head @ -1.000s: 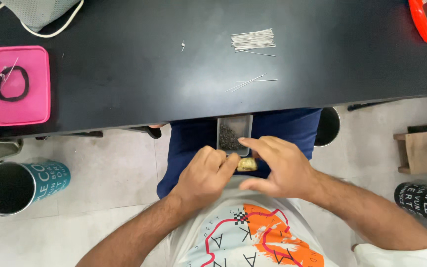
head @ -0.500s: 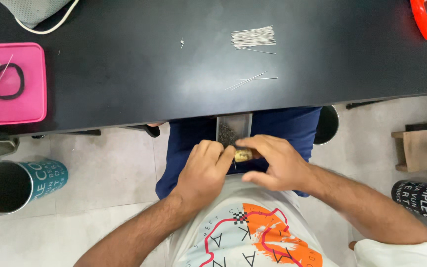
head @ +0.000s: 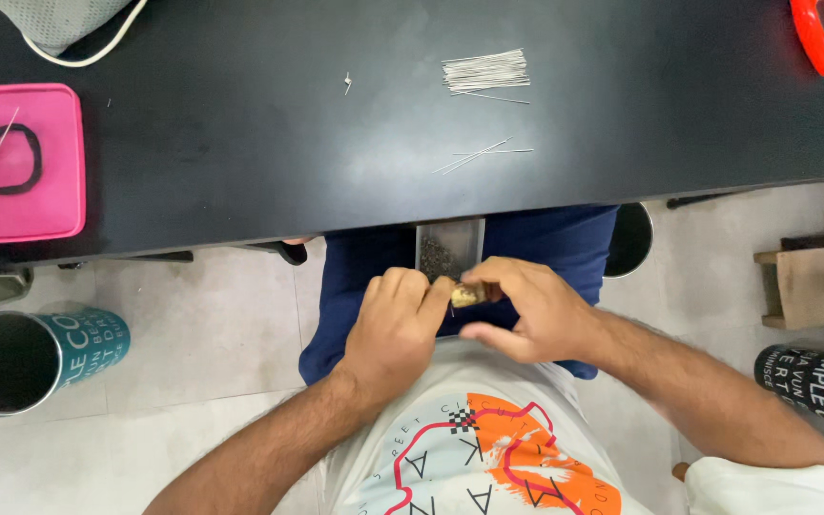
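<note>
Black tabletop [head: 240, 172] fills the upper part of the view, seen from above, with pale floor tiles below its near edge. A seated person in blue trousers and a white printed shirt works in their lap, just below that edge.

Both hands meet over a small open tray [head: 448, 250] of dark crumbly material resting on the lap. Between them sits a small tan roll [head: 466, 295], its long axis running left to right. The left hand [head: 395, 319] lies just left of the roll, fingers curled, thumb and forefinger pressed onto its left end. The right hand [head: 526, 307] lies just right of it, its grip pinching the right end. The roll sits at the tray's near end, equally close to both hands.

Beyond the tray, on the tabletop, lie a bundle of thin pale sticks [head: 485, 72] and a few loose sticks [head: 484, 154]. Far left of the tray rests a pink box [head: 23, 162] with a black band on it.
</note>
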